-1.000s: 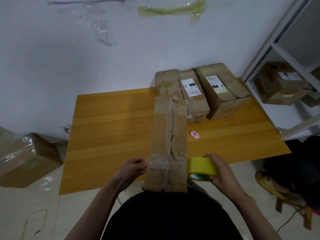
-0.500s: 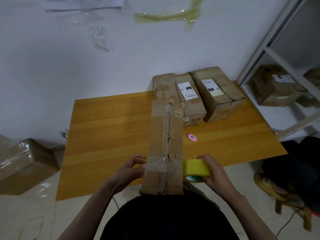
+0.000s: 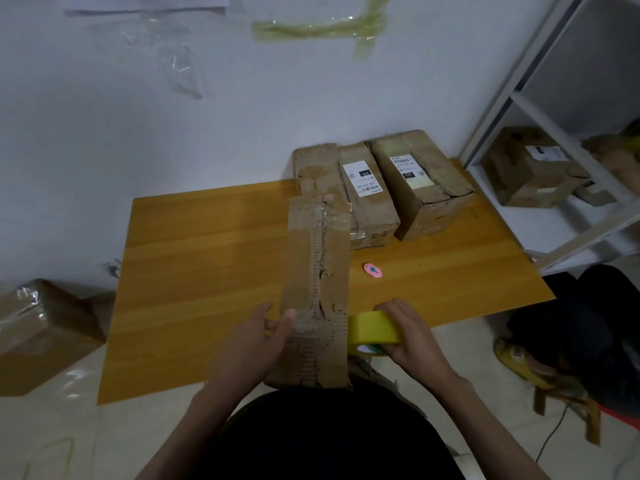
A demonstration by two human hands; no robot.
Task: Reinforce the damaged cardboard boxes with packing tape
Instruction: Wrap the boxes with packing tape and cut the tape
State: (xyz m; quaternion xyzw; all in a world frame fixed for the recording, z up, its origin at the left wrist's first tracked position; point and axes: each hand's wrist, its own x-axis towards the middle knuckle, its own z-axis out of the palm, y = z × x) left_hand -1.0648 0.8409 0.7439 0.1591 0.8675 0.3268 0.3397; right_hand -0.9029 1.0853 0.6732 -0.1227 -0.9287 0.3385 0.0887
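Box in work: long torn box (image 3: 317, 289), centre-bottom of frame, near end against the person's body, far end resting out on the table (image 3: 207, 258); likely propped so the ripped seam faces up for taping.
Left hand: left hand (image 3: 254, 344) at the box's left side, lower centre; thumb lies over the clear tape band on top, other fingers wrap the edge, probably pinning the tape end down and steadying the box.
Right hand: right hand (image 3: 412, 337) curled round the yellow tape roll (image 3: 374, 329), touching the box's right edge, so a strip can run across the tear.
Tape on box: one clear band near the hands, another patch at the far end.
Boxes on table: 3, counting two labelled boxes (image 3: 384, 188) upper centre, side by side.
Other boxes: 1 on shelf (image 3: 530, 168), right; 1 on floor (image 3: 38, 334), left.
Pink cutter: 1 pink cutter (image 3: 373, 270), right of the box, within reach.
Tape rolls: 1.
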